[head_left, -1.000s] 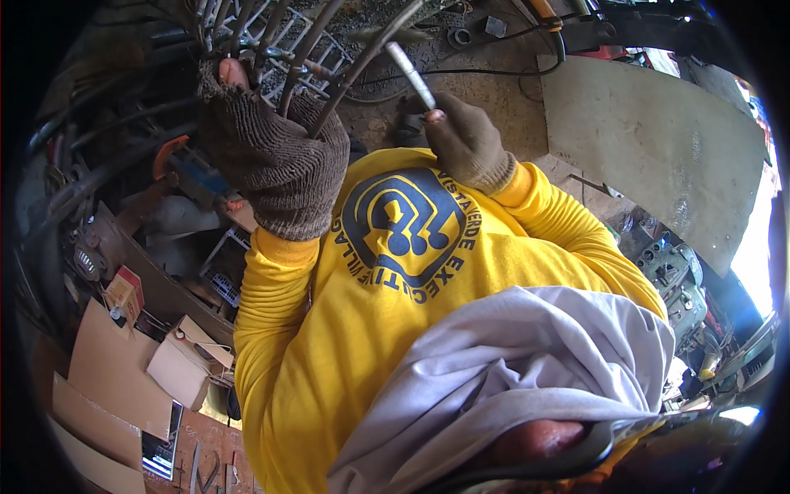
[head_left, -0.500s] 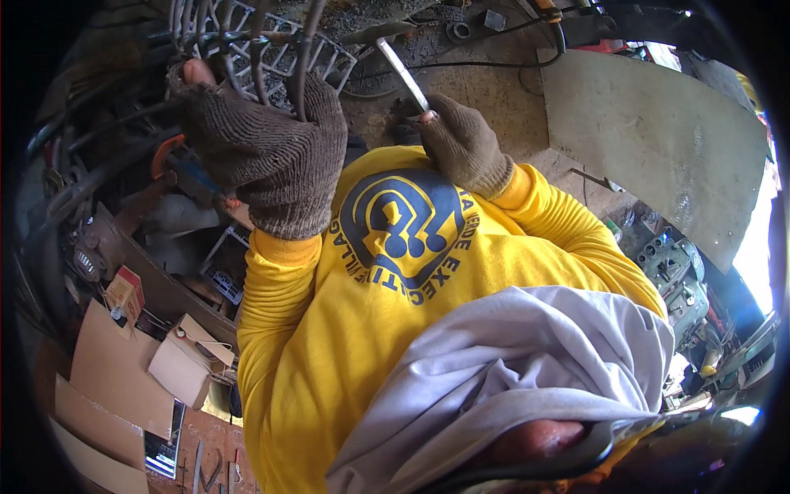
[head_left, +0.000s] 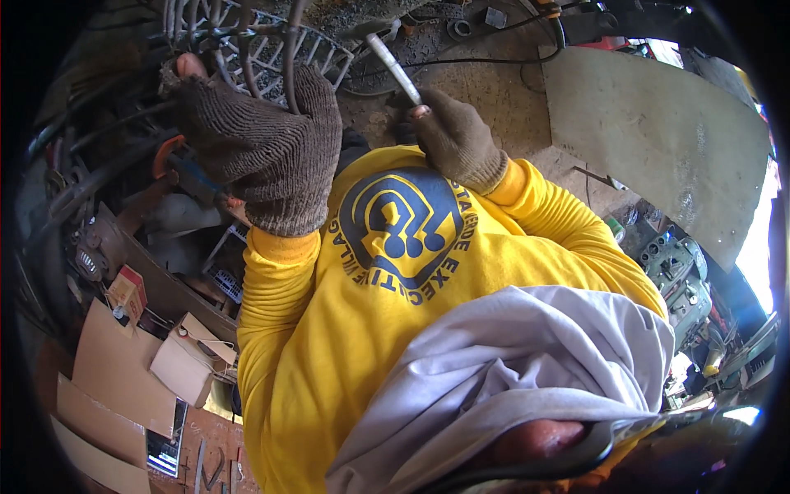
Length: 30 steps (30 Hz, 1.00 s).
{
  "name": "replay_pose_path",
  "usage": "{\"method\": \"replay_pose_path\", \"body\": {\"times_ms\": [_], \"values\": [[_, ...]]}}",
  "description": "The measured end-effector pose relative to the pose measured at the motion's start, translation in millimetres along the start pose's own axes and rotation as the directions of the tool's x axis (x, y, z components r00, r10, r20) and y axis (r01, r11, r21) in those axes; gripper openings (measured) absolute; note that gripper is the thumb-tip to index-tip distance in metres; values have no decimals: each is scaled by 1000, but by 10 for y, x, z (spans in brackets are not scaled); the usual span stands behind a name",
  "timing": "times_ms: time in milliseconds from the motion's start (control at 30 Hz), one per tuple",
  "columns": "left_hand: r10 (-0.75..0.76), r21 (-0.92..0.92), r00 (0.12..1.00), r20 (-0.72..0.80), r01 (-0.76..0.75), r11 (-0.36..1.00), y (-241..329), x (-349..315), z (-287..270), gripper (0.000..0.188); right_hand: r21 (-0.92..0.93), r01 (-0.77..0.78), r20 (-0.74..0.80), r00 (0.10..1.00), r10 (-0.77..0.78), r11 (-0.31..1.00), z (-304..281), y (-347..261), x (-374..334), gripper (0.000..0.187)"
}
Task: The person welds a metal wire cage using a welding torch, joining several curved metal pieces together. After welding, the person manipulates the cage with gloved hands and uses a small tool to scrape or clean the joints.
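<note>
My left hand (head_left: 259, 152), in a brown knitted glove with a bare fingertip poking out, is closed round the curved rods of a dark metal frame (head_left: 245, 49). A metal grating (head_left: 317, 59) shows behind those rods. To the right, my right hand (head_left: 457, 138), in a matching glove, grips the pale metal handle of a hammer (head_left: 393, 70). Its dark head sits at the far end of the handle, close to the grating's right side. Whether that head touches anything, I cannot tell.
A large flat sheet (head_left: 650, 140) lies at the right, with a greenish machine part (head_left: 681, 280) below it. Cardboard boxes (head_left: 115, 362) stand at the lower left. A dark cable (head_left: 485, 61) crosses the floor beyond my right hand.
The hammer has shifted slightly left and its head has turned, showing more of its shape. My left hand and the metal frame have moved a little to the left.
</note>
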State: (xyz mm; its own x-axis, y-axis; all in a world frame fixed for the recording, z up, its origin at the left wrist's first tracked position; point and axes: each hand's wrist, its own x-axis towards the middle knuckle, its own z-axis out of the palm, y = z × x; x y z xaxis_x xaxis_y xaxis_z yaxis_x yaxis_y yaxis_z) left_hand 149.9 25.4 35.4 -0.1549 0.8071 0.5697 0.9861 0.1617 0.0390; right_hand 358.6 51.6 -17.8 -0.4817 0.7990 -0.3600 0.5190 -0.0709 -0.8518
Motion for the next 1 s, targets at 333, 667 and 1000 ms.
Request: {"method": "replay_pose_path", "body": {"times_ms": [333,667,1000], "values": [[-11,19,1000,-22,11,1000,-37,-51,16,100,103,170,-77,984,-162,980,27,28,135,34],[-37,-13,999,-7,37,999,11,4,-33,93,9,-16,24,1000,16,1000,10,9,163,36],[8,67,1000,15,-9,998,-16,54,-46,92,145,-41,4,999,41,989,-34,64,208,38]]}}
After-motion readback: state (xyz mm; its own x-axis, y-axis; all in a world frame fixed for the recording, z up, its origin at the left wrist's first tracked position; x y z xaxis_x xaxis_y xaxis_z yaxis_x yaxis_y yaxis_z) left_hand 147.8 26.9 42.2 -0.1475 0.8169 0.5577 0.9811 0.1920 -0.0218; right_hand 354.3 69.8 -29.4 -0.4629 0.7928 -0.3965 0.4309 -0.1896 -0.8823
